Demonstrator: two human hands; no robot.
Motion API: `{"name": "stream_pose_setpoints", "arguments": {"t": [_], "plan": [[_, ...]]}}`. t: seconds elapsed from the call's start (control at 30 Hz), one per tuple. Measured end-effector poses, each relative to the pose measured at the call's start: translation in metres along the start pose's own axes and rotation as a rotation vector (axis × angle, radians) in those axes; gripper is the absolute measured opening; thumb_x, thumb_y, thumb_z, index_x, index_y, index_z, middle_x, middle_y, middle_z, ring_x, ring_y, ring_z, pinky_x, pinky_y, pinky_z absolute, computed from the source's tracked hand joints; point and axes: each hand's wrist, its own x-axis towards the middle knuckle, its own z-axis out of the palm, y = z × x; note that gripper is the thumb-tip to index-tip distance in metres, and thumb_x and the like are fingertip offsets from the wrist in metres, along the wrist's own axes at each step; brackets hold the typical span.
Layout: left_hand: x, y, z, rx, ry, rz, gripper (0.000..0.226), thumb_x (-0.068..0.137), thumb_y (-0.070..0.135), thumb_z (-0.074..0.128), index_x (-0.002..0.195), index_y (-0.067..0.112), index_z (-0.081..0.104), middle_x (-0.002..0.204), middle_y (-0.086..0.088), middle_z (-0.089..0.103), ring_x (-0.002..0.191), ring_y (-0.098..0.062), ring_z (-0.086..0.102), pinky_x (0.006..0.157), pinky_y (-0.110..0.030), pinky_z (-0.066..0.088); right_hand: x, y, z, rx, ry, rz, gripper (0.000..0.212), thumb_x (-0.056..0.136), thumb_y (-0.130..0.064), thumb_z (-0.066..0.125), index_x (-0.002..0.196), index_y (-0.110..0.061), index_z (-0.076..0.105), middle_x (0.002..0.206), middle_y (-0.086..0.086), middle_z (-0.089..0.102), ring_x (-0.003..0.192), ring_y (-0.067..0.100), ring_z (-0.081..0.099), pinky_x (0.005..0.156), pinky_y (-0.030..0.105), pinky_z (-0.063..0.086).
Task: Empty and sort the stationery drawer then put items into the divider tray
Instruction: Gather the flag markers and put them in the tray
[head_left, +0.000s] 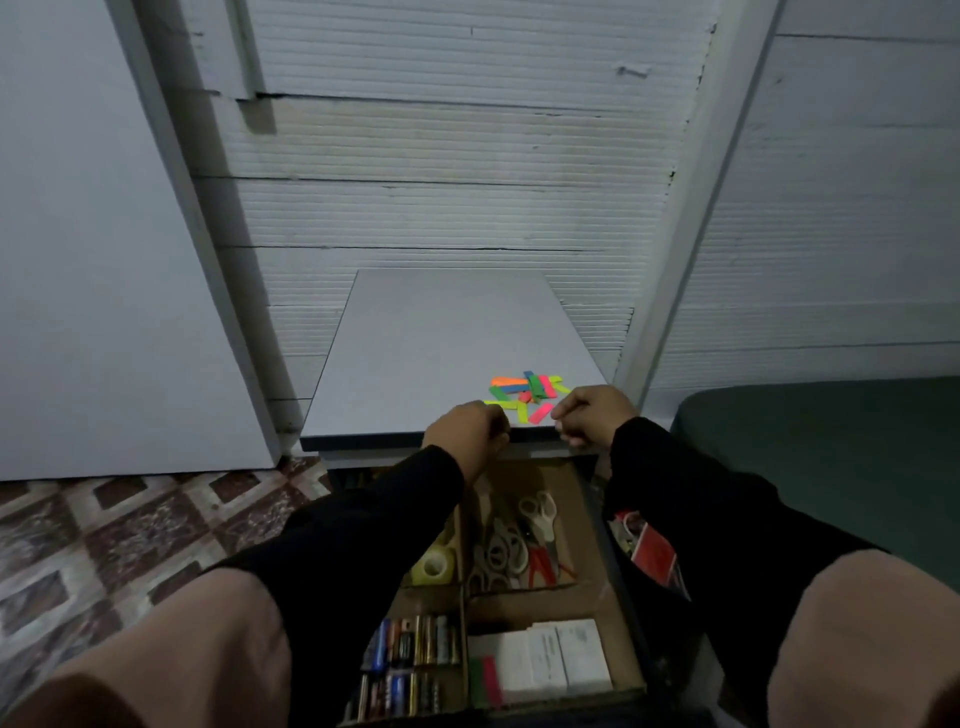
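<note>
1. The divider tray (589, 525), a brown cardboard box with compartments, sits in the lower centre of the frame, between the person's two forearms and below the front edge of the bench (441, 353).
2. In its upper right compartment lies a heap of scissors (519, 540) with white, grey and red handles; the compartment to the left holds rolls of clear tape (434, 564).
3. The lower left compartments hold batteries (410, 644) in two rows; the lower right one holds white paper pads (556, 660) with a green and a red strip at their left edge.
4. A small pile of bright sticky flags (527, 393), orange, green, blue, pink and yellow, lies on the bench near its front right edge, just above the tray.
5. The left hand (470, 428) is at the front edge of the bench, fingers curled, just left of the pile; whether it pinches a flag cannot be told.
6. The right hand (592, 413) is just right of the pile, fingers curled in too; what they hold, if anything, cannot be told.
7. Both arms wear black sleeves.
8. At the tray's right, partly hidden by the right sleeve, is a red and white packet (657, 553).
9. Patterned floor tiles (130, 525) fill the lower left of the frame; a dark green cushion (831, 441) is at the right.
</note>
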Motion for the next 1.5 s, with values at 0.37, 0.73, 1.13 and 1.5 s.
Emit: {"name": "stream_pose_setpoints", "arguments": {"t": [0.37, 0.73, 1.13, 1.5], "plan": [[0.046, -0.01, 0.006, 0.428, -0.132, 0.062, 0.04, 0.096, 0.035, 0.045, 0.133, 0.02, 0.047, 0.133, -0.005, 0.049, 0.123, -0.026, 0.043, 0.092, -0.036, 0.043, 0.028, 0.005, 0.015, -0.725, -0.018, -0.338, 0.032, 0.09, -0.007, 0.058, 0.121, -0.013, 0.062, 0.128, 0.008, 0.053, 0.118, 0.024, 0.049, 0.1, 0.029, 0.037], [0.038, -0.015, 0.004, 0.31, -0.046, 0.062, 0.024, 0.095, 0.021, 0.047, 0.115, 0.019, 0.061, 0.117, -0.006, 0.059, 0.111, -0.025, 0.054, 0.086, -0.033, 0.045, 0.028, 0.019, 0.012, -0.65, 0.076, -0.397, 0.014, 0.085, -0.008, 0.065, 0.098, -0.011, 0.068, 0.11, 0.005, 0.06, 0.11, 0.022, 0.05, 0.085, 0.026, 0.039], [0.065, -0.019, -0.012, 0.077, -0.136, -0.003, 0.022, 0.088, 0.004, 0.056, 0.105, 0.012, 0.068, 0.113, -0.008, 0.066, 0.105, -0.024, 0.06, 0.091, -0.029, 0.046, 0.032, 0.002, 0.007, -0.353, 0.069, -0.388, 0.013, 0.085, 0.002, 0.061, 0.092, -0.001, 0.072, 0.104, 0.011, 0.069, 0.101, 0.021, 0.059, 0.082, 0.014, 0.037], [0.082, -0.011, -0.013, 0.265, -0.222, 0.039, 0.028, 0.09, 0.014, 0.059, 0.117, 0.02, 0.066, 0.12, -0.005, 0.063, 0.111, -0.021, 0.057, 0.091, -0.029, 0.045, 0.061, 0.001, 0.023, -0.815, -0.082, -0.427, 0.04, 0.096, -0.011, 0.049, 0.133, -0.026, 0.054, 0.125, 0.017, 0.051, 0.114, 0.033, 0.051, 0.099, 0.029, 0.038]]}}
